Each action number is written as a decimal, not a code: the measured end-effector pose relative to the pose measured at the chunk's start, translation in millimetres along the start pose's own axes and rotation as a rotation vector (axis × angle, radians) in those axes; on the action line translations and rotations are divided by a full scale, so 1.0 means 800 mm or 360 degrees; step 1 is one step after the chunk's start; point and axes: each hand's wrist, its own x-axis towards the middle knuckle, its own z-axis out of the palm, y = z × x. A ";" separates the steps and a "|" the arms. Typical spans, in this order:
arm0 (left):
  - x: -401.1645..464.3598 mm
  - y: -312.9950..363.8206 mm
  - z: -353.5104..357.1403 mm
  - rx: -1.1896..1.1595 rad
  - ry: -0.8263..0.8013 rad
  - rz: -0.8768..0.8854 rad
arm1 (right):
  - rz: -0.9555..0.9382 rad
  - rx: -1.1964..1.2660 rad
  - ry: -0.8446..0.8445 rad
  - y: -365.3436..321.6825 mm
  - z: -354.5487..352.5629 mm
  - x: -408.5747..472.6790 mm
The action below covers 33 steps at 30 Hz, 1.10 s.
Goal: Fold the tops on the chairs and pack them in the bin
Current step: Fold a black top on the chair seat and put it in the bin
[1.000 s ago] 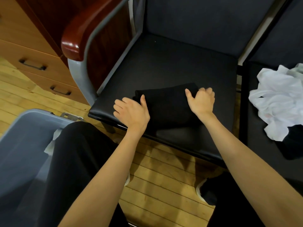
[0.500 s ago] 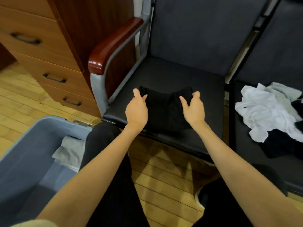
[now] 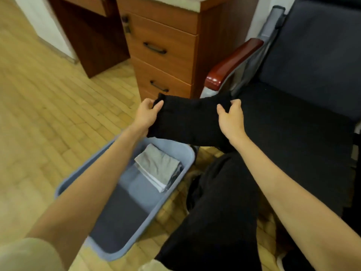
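I see my left hand [image 3: 145,114] and right hand [image 3: 231,119] gripping the folded black top [image 3: 187,120] above the bin [image 3: 173,147] — its lower edge merges with my trousers.

Folded black fabric top [image 3: 187,122], a compact rectangular bundle, held in the air above the far end of the bin with one hand gripping each upper corner. Grey-blue rectangular plastic bin [image 3: 125,249] standing on the wooden floor beside the black-seated armchair [image 3: 293,122]; folded grey fabric top [image 3: 158,169] lies flat inside, at the bin's far end.
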 end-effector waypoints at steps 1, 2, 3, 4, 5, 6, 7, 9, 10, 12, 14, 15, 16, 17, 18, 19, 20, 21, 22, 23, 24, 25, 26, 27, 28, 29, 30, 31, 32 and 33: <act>0.000 -0.017 -0.023 -0.0211 -0.0039 -0.0243 | 0.0022 0.0018 -0.0039 -0.002 0.024 -0.004; -0.002 -0.033 -0.045 -0.0379 -0.0073 -0.0452 | 0.0058 0.0041 -0.0080 -0.001 0.049 -0.007; -0.004 -0.054 -0.065 -0.0484 -0.0084 -0.0618 | 0.0108 0.0062 -0.0122 0.001 0.073 -0.011; -0.007 -0.075 -0.083 -0.0542 -0.0086 -0.0754 | 0.0164 0.0067 -0.0166 0.004 0.099 -0.015; -0.009 -0.100 -0.099 -0.0586 -0.0091 -0.0874 | 0.0216 0.0053 -0.0211 0.009 0.122 -0.021; -0.013 -0.122 -0.112 -0.0626 -0.0102 -0.0975 | 0.0259 0.0021 -0.0258 0.015 0.143 -0.027; -0.016 -0.149 -0.127 -0.0655 -0.0099 -0.1063 | 0.0303 -0.0026 -0.0319 0.023 0.168 -0.034; -0.025 -0.195 -0.147 -0.0620 -0.0108 -0.1158 | 0.0405 -0.0111 -0.0443 0.041 0.207 -0.053; -0.030 -0.219 -0.157 -0.0577 -0.0102 -0.1193 | 0.0479 -0.0141 -0.0501 0.054 0.229 -0.064; -0.042 -0.265 -0.171 -0.0476 -0.0057 -0.1255 | 0.0669 -0.0178 -0.0592 0.082 0.265 -0.085; -0.052 -0.312 -0.181 -0.0316 0.0025 -0.1319 | 0.0885 -0.0174 -0.0686 0.114 0.299 -0.108; -0.056 -0.333 -0.185 -0.0225 0.0048 -0.1339 | 0.0978 -0.0174 -0.0735 0.130 0.314 -0.119; -0.059 -0.353 -0.188 -0.0137 0.0050 -0.1347 | 0.1054 -0.0191 -0.0782 0.147 0.329 -0.131; -0.060 -0.373 -0.191 -0.0070 0.0056 -0.1353 | 0.1110 -0.0218 -0.0826 0.163 0.342 -0.144; -0.060 -0.388 -0.194 -0.0012 0.0054 -0.1347 | 0.1162 -0.0252 -0.0856 0.178 0.355 -0.155; -0.058 -0.402 -0.195 0.0040 0.0059 -0.1336 | 0.1210 -0.0267 -0.0864 0.193 0.366 -0.166; -0.054 -0.412 -0.195 0.0088 0.0052 -0.1316 | 0.1285 -0.0257 -0.0849 0.208 0.375 -0.175; -0.047 -0.423 -0.195 0.0134 0.0041 -0.1289 | 0.1377 -0.0212 -0.0820 0.221 0.383 -0.182; -0.037 -0.432 -0.194 0.0184 0.0014 -0.1252 | 0.1480 -0.0157 -0.0778 0.233 0.390 -0.188; -0.027 -0.442 -0.192 0.0221 -0.0004 -0.1217 | 0.1574 -0.0108 -0.0726 0.243 0.397 -0.191; -0.016 -0.448 -0.188 0.0245 -0.0027 -0.1185 | 0.1658 -0.0074 -0.0683 0.252 0.402 -0.192; -0.006 -0.455 -0.182 0.0270 -0.0053 -0.1156 | 0.1718 -0.0044 -0.0636 0.261 0.407 -0.190; 0.005 -0.461 -0.175 0.0303 -0.0072 -0.1122 | 0.1745 -0.0019 -0.0587 0.268 0.410 -0.187; 0.015 -0.467 -0.167 0.0334 -0.0082 -0.1092 | 0.1746 -0.0002 -0.0535 0.275 0.412 -0.182; 0.024 -0.472 -0.159 0.0344 -0.0084 -0.1063 | 0.1736 -0.0002 -0.0495 0.278 0.413 -0.175; 0.033 -0.477 -0.152 0.0335 -0.0075 -0.1053 | 0.1721 -0.0011 -0.0468 0.281 0.413 -0.167; 0.040 -0.480 -0.147 0.0330 -0.0070 -0.1046 | 0.1716 -0.0010 -0.0450 0.283 0.413 -0.159; 0.048 -0.486 -0.142 0.0328 -0.0065 -0.1039 | 0.1719 0.0011 -0.0436 0.289 0.414 -0.150; 0.054 -0.492 -0.139 0.0327 -0.0066 -0.1041 | 0.1738 0.0026 -0.0440 0.296 0.416 -0.142; 0.060 -0.498 -0.136 0.0322 -0.0065 -0.1040 | 0.1755 0.0036 -0.0468 0.302 0.419 -0.135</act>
